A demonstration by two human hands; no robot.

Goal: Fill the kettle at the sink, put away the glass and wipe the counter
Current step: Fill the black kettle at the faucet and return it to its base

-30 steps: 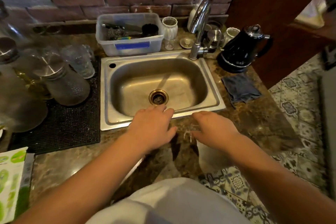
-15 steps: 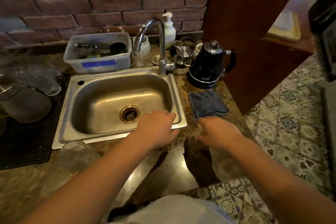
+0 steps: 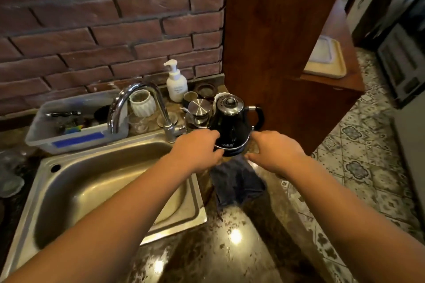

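A: Where's the black electric kettle (image 3: pixel 230 122)?
B: On the worktop (image 3: pixel 230 248), just right of the sink (image 3: pixel 96 181), upright on its base – handle turned away from the sink.
A: Hands?
B: Left hand (image 3: pixel 199 150) on the sink side of the kettle base, right hand (image 3: pixel 274 153) on the handle side. Both fingers (image 3: pixel 250 156) loosely spread, holding nothing – contact unclear.
A: Nearer the handle?
B: Right hand, I'd judge. Grey cloth (image 3: pixel 236 182) lies just in front of the kettle.
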